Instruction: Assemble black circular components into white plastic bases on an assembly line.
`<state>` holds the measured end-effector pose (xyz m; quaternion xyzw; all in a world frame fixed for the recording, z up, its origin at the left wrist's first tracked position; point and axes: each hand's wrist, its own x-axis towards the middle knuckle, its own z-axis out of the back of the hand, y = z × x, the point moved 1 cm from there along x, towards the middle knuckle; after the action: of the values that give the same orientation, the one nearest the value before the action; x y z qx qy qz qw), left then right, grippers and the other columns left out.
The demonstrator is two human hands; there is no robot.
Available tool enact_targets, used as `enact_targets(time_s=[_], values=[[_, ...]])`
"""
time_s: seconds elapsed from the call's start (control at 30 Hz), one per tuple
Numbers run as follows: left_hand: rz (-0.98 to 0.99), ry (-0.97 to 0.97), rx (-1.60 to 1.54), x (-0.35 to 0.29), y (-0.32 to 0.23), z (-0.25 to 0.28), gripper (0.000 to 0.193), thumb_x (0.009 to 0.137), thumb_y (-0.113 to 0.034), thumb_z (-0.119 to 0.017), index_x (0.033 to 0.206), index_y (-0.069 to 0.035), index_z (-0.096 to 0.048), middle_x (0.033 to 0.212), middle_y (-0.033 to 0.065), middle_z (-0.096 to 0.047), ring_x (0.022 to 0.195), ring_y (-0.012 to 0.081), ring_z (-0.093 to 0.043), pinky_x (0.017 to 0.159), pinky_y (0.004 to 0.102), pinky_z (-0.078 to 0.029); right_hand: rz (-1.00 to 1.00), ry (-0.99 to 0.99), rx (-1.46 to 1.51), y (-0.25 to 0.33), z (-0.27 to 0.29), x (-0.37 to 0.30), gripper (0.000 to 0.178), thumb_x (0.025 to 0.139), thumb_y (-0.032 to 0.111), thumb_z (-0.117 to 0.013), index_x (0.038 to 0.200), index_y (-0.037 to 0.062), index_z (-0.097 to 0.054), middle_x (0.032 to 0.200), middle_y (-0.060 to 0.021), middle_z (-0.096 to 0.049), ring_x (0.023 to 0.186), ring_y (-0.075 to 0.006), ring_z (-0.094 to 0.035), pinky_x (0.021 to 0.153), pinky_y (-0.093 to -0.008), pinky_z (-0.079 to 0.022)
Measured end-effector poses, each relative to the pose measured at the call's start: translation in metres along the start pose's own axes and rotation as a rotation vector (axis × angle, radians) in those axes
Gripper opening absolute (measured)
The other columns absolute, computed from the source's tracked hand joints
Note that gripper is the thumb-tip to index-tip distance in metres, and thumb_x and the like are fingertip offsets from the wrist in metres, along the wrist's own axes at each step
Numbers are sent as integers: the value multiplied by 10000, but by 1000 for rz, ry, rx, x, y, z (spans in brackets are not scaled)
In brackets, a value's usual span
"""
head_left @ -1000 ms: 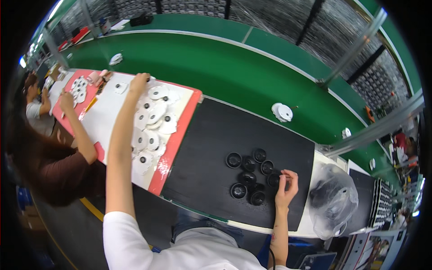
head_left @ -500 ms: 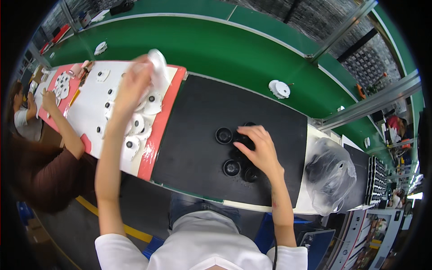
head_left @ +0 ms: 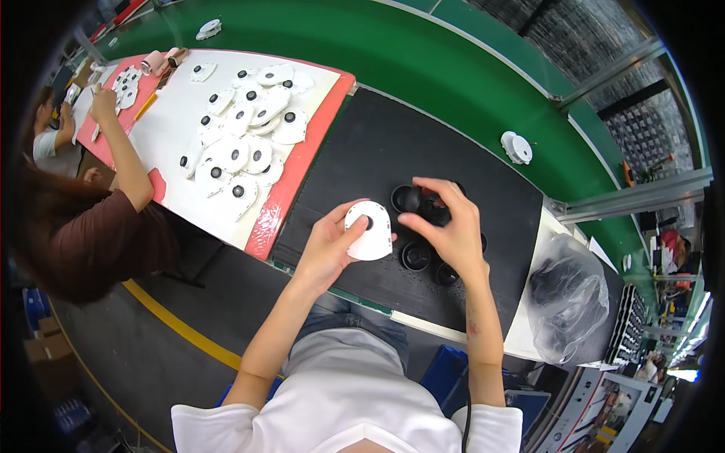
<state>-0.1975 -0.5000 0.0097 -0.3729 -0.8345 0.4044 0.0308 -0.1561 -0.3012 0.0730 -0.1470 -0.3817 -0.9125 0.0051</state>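
Note:
My left hand [head_left: 323, 251] pinches a white plastic plate [head_left: 373, 243], rounded at one end with a dark round centre, and holds it over the near left part of the black mat [head_left: 340, 162]. The thumb lies across its face. Just to the right, the fingers and thumb of my right hand [head_left: 464, 230] curl around a black round cup-shaped part [head_left: 433, 211]. Other black round parts sit close by, one a black ring-shaped cup [head_left: 414, 257] below the thumb. My right hand hides some of this cluster.
Many similar white plates [head_left: 236, 154] lie heaped on the white, red-edged sheet at left. A co-worker's arm [head_left: 128, 155] reaches in there. A clear plastic bag [head_left: 568, 302] lies to the right. Beyond the mat is a green belt [head_left: 453, 83] carrying a white round part [head_left: 516, 148].
My left hand has come from above the white pile to the near edge of the mat, bringing a white plate. My right hand stays among the black parts. The view has shifted.

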Motion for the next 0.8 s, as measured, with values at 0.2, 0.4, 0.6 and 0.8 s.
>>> enact_targets(time_s=[0.2, 0.4, 0.6, 0.8], values=[[-23, 20, -80, -11, 3, -29, 441, 1045, -179, -460, 1435, 18, -398, 1335, 155, -550, 1175, 244, -607, 940, 419, -563, 47, -117, 277, 14, -12, -46, 548, 666, 16, -857, 1155, -19, -611, 1218, -172, -656, 1169, -267, -622, 1019, -360, -469], [33, 247, -359, -28, -4, -27, 585, 1051, -216, -422, 1544, -16, -180, 1449, 192, -458, 1291, 286, -529, 1010, 452, -510, 34, -119, 226, 30, 4, -61, 572, 666, 45, -852, 1189, -37, -633, 1198, -199, -673, 1140, -286, -643, 1011, -367, -474], [24, 276, -129, -31, 7, -32, 801, 955, -478, -592, 1494, 38, -300, 1394, 178, -516, 1244, 249, -566, 992, 399, -506, 129, -165, 65, 56, 18, -61, 536, 665, 132, -847, 1147, -32, -679, 1104, -161, -632, 992, -268, -640, 872, -347, -519], [81, 337, -107, -37, 3, -34, 787, 951, -567, -537, 1406, 61, -403, 1255, 215, -602, 1086, 305, -665, 908, 401, -569, 174, -82, 35, 56, 8, -57, 555, 636, 130, -842, 1144, -29, -685, 1066, -150, -605, 928, -245, -615, 769, -316, -532]])
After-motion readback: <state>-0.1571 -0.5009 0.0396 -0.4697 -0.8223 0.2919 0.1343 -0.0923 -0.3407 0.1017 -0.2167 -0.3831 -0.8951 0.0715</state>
